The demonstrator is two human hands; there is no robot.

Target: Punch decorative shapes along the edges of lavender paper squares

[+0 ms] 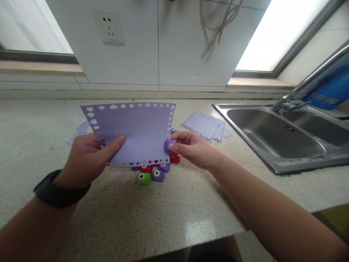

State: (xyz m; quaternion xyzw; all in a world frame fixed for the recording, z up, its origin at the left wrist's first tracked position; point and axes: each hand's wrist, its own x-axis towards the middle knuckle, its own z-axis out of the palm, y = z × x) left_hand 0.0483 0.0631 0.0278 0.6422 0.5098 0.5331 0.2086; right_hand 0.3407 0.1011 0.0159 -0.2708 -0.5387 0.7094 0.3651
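Observation:
A purple sheet of paper (136, 127) with star, heart and other shaped holes along its edges is held up over the counter. My left hand (94, 153) grips its left side, thumb on top and fingers behind. At the sheet's right edge, my right hand (192, 147) pinches a small purple punch (168, 145) between thumb and fingers. Below and behind the paper lie several more punches, among them a green one (144, 178), a purple one (158, 175) and a red one (175, 158); the paper partly hides them.
Punched purple sheets (203, 124) lie stacked to the right, beside a steel double sink (275, 136) with a faucet (300, 85). Purple paper scraps (80, 131) lie behind my left hand. A tiled wall with a socket (109, 28) stands behind the counter (120, 218).

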